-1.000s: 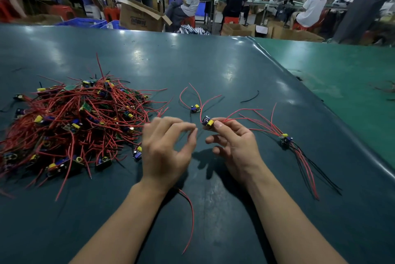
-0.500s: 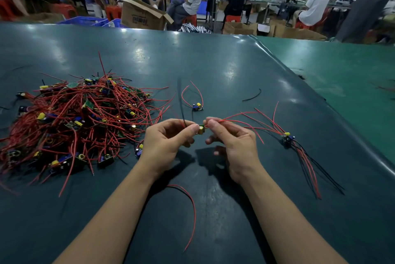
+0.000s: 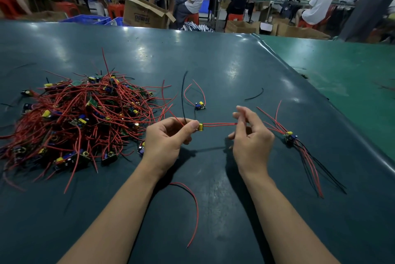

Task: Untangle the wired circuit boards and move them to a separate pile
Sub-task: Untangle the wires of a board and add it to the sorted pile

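Now our left hand (image 3: 168,137) pinches a tiny board (image 3: 200,126) with a yellow block, up off the smooth dark counter (image 3: 213,67). Its thin red wires (image 3: 220,123) run straight right to our right hand (image 3: 249,135), which pinches them. A messy red pile (image 3: 74,118) sits left; sorted boards (image 3: 289,136) lie right.
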Action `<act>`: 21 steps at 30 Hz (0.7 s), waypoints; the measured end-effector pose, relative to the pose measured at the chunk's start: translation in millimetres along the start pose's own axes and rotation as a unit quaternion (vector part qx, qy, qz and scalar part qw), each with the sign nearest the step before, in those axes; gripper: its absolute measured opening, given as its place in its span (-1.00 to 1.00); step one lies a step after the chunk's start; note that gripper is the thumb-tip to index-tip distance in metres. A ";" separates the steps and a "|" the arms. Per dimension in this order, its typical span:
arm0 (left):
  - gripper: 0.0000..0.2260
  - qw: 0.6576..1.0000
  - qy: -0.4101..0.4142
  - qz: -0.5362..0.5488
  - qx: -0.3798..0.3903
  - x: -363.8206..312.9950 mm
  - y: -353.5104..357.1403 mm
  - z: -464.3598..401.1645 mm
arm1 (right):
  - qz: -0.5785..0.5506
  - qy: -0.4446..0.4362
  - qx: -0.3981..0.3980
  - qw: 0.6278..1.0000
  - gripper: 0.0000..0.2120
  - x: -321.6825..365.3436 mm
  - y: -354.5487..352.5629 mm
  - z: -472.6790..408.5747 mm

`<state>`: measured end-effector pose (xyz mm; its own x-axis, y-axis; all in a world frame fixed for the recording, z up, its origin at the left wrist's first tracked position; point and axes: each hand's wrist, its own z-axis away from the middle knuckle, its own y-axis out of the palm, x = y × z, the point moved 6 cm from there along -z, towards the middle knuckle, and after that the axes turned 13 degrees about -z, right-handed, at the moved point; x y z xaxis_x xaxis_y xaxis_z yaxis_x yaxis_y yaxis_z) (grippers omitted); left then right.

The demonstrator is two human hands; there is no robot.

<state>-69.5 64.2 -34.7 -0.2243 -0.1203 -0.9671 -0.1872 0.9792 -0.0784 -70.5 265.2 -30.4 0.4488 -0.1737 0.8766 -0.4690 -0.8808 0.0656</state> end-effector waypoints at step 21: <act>-0.90 0.999 0.004 -0.019 0.028 0.2 3.7 0.3 | -0.286 0.360 0.153 0.874 -0.67 -6.5 33.8 24.0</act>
<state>-69.9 67.8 -35.2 -0.2255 -0.1595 -0.9611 -0.1421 0.9813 -0.1295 -71.0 226.0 -45.3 -0.1046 0.5599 0.8220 -0.0485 -0.8284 0.5581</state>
